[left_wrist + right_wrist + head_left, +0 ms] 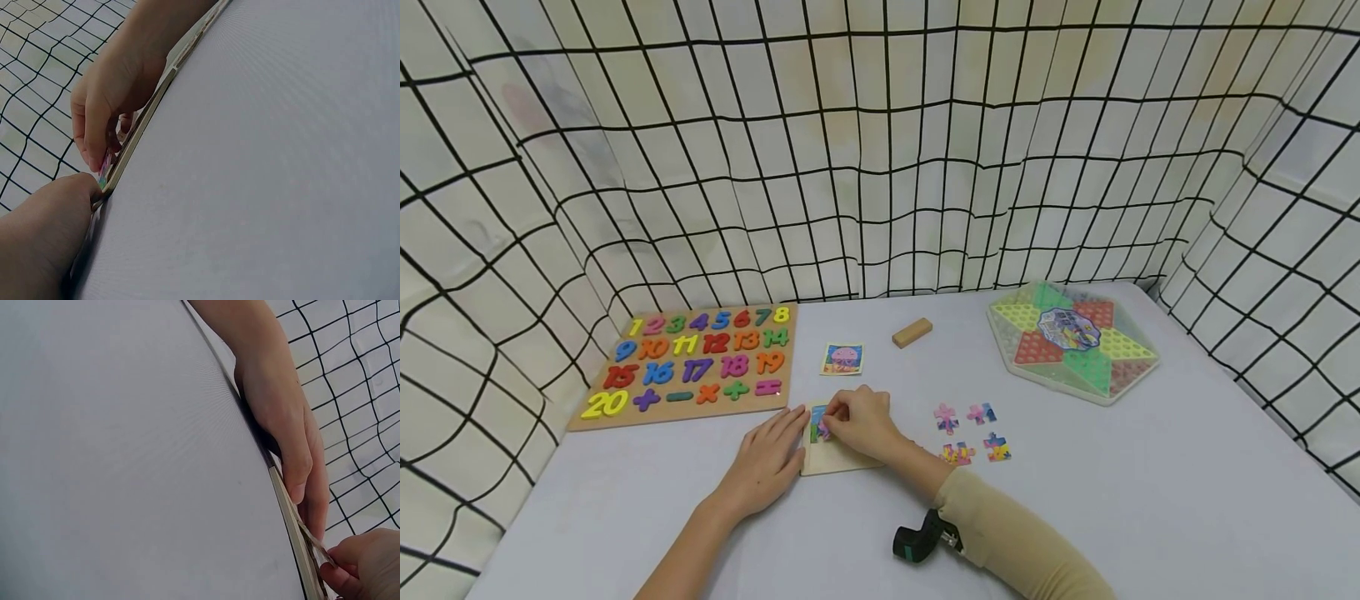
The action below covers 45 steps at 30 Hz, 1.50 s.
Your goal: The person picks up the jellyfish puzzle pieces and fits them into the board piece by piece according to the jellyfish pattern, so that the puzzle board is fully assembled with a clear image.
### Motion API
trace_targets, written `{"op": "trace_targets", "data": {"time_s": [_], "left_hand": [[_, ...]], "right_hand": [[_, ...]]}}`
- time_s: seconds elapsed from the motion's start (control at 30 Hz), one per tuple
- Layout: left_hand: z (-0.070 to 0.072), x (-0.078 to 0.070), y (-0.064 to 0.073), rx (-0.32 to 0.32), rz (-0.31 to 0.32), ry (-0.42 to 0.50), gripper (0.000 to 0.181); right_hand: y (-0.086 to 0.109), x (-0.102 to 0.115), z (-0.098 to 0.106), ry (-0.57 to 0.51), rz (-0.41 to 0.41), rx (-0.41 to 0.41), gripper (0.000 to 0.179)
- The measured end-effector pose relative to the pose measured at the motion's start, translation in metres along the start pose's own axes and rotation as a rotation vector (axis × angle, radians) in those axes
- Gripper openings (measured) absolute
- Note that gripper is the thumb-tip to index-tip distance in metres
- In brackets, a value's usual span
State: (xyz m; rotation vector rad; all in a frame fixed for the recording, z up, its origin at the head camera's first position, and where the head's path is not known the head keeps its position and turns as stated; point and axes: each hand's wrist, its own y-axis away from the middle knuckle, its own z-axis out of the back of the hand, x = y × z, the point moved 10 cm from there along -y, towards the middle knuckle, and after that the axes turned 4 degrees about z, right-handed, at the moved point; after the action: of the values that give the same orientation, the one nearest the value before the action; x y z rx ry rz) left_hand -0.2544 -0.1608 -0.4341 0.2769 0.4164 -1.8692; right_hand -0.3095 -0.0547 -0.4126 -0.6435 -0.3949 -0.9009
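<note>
My right hand (865, 425) is over a shallow wooden puzzle tray (842, 465), thumb and fingertips pinching a jigsaw piece (320, 548). The right wrist view shows that piece thin and tilted against the tray's edge. Blue and green printing shows in the tray's upper left corner, beside the fingertips. Along the tray's left side lies my left hand (763, 462), its fingers extended and touching the edge. To the right of the tray lie several loose jigsaw pieces (997, 447), pink, yellow and blue; my right forearm passes close to them.
Behind the tray are a small picture card (842, 359) and a wooden block (912, 332). A number board (792, 329) lies at left, a hexagonal plastic game board (1071, 367) at right. Black netting (887, 167) over white cloth surrounds the table. A black device (917, 542) hangs by the right sleeve.
</note>
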Motion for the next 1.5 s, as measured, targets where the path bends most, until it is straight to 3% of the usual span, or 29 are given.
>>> {"op": "trace_targets", "data": {"time_s": [0.43,0.9,1.5], "left_hand": [[0.0013,-0.0017,0.0007,-0.012,-0.008,-0.006,0.052],[-0.0004,-0.0008,-0.0009,0.000,-0.008,-0.005,0.052],[0.0001,0.0001,-0.0012,0.003,0.006,-0.016,0.052]], "right_hand": [[0.0025,0.0006,0.0006,0.116,-0.021,-0.006,0.008],[0.0018,-0.0013,0.0005,0.058,-0.018,0.008,0.008],[0.0036,0.0019,0.0005,0.131,-0.008,0.017,0.012]]}}
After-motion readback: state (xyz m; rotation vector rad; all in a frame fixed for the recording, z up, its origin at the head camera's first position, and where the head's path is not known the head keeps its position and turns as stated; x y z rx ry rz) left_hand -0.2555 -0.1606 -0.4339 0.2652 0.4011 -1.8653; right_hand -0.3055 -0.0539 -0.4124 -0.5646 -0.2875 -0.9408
